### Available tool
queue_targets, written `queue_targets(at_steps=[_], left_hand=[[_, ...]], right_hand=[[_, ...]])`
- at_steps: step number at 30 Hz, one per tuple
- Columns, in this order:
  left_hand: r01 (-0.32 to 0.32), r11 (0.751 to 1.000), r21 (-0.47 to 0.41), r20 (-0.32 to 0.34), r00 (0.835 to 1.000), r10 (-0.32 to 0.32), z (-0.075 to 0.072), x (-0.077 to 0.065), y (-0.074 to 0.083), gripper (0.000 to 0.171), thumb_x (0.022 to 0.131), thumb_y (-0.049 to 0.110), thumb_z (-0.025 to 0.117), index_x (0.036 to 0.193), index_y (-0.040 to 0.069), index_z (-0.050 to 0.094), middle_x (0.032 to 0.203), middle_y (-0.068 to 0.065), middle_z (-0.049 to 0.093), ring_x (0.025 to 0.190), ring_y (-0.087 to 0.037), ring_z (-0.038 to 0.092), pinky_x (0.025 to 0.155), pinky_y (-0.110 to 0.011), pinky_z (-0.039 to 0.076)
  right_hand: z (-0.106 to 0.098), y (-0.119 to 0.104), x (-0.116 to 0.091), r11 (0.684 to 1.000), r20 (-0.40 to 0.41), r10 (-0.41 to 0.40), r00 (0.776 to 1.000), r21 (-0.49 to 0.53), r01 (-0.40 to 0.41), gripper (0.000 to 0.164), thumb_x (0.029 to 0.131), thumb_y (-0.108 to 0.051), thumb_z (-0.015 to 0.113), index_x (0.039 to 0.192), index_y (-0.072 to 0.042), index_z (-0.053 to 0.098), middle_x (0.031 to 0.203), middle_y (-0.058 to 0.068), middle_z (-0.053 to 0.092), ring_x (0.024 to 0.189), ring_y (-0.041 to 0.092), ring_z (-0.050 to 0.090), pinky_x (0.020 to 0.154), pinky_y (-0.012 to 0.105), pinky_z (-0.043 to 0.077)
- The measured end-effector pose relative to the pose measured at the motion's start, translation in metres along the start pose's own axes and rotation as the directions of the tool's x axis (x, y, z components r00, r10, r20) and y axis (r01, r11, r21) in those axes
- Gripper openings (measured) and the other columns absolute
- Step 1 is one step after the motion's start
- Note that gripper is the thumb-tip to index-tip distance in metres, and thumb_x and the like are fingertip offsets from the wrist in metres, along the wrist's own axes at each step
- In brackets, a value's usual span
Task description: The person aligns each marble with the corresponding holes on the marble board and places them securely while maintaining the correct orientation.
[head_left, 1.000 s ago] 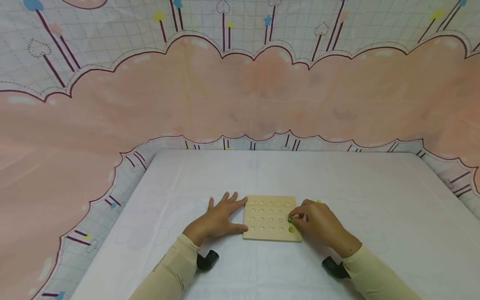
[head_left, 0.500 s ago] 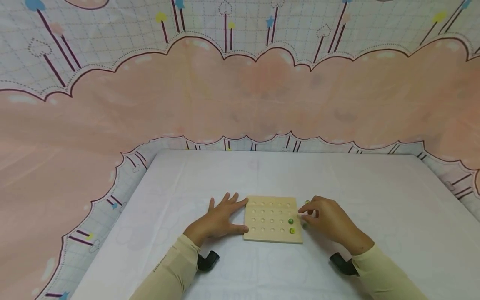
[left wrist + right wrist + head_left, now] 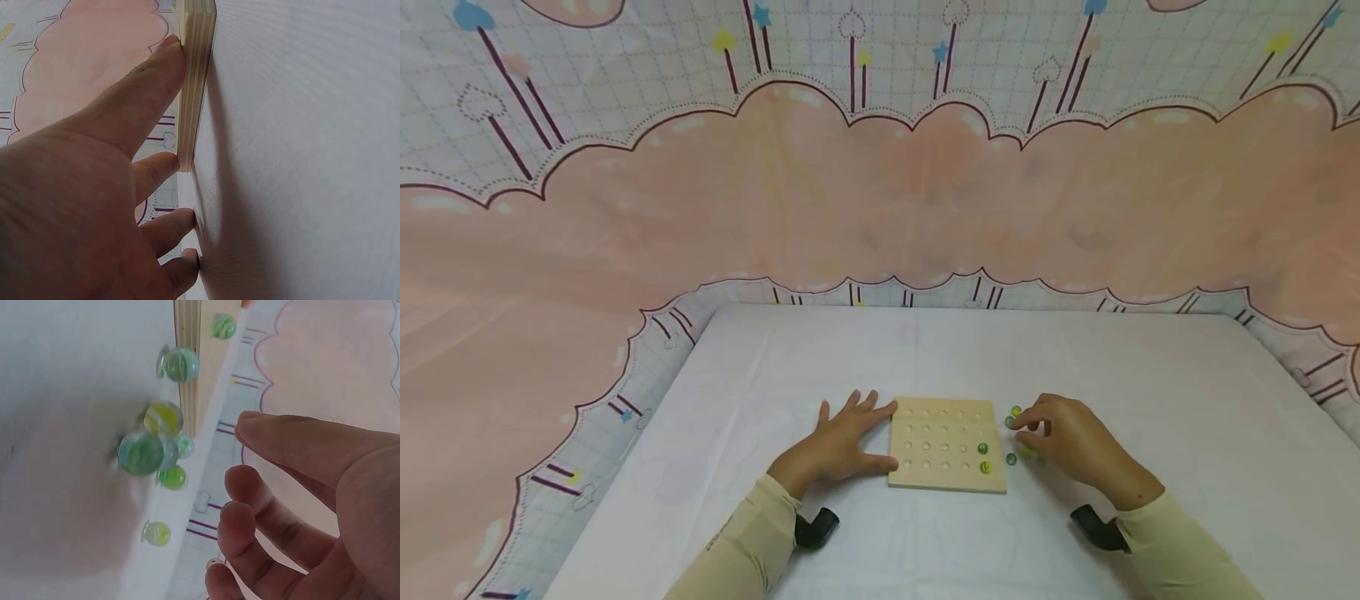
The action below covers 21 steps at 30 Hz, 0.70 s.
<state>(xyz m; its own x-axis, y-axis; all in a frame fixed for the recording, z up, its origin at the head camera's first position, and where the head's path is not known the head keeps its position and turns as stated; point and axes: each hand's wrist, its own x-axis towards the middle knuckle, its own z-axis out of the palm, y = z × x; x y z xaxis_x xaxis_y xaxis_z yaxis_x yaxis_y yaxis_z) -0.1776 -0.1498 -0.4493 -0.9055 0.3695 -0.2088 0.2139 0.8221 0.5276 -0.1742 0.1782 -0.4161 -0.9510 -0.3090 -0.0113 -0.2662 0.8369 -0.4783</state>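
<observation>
A square wooden board [image 3: 936, 427] with rows of round dimples lies on the table. My left hand [image 3: 835, 442] is spread at its left side, thumb and forefinger touching the edge; the left wrist view shows these fingertips against the layered board edge [image 3: 197, 81]. A green marble [image 3: 982, 448] and a yellow-green marble [image 3: 986, 467] sit in the board's right column. Right of the board, my right hand [image 3: 1071, 442] hovers over loose glass marbles. In the right wrist view its thumb [image 3: 281, 437] and loosely bent fingers are apart, with nothing between them.
Several loose marbles lie on the white-covered table [image 3: 820, 350], including a green one [image 3: 1011, 459] by the board's right edge and a yellow one [image 3: 1017, 411] farther back. Closest to the right wrist camera is a large-looking green marble [image 3: 140, 453]. A patterned cloth [image 3: 880, 200] hangs behind.
A second ago my right hand pinched the green marble at the board; it has let go, leaving it in a dimple, and moved right over the loose marbles. My left hand stays put.
</observation>
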Motion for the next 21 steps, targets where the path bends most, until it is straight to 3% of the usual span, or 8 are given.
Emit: queue_targets(at_steps=[7, 21], left_hand=[[0.005, 1.000, 0.007, -0.002, 1.000, -0.005, 0.002, 0.001, -0.001, 0.087, 0.081, 0.049, 0.079, 0.155, 0.030, 0.038, 0.166, -0.011, 0.024, 0.157, -0.033, 0.007, 0.120, -0.067, -0.006], [-0.002, 1.000, 0.017, -0.008, 1.000, 0.002, 0.004, 0.002, -0.003, 0.087, 0.081, 0.050, 0.079, 0.155, 0.029, 0.039, 0.166, -0.010, 0.023, 0.157, -0.033, 0.007, 0.120, -0.068, -0.007]], right_hand=[[-0.003, 0.007, 0.001, 1.000, 0.010, -0.001, 1.000, -0.009, 0.001, 0.012, 0.085, -0.011, 0.078, 0.095, -0.015, 0.081, 0.083, -0.004, 0.063, 0.071, 0.013, 0.050, 0.056, 0.023, 0.042], [-0.002, 0.017, 0.000, 1.000, 0.128, 0.014, 0.992, 0.025, -0.017, 0.016, 0.082, -0.006, 0.078, 0.087, -0.021, 0.080, 0.082, -0.006, 0.064, 0.074, 0.013, 0.051, 0.061, 0.024, 0.043]])
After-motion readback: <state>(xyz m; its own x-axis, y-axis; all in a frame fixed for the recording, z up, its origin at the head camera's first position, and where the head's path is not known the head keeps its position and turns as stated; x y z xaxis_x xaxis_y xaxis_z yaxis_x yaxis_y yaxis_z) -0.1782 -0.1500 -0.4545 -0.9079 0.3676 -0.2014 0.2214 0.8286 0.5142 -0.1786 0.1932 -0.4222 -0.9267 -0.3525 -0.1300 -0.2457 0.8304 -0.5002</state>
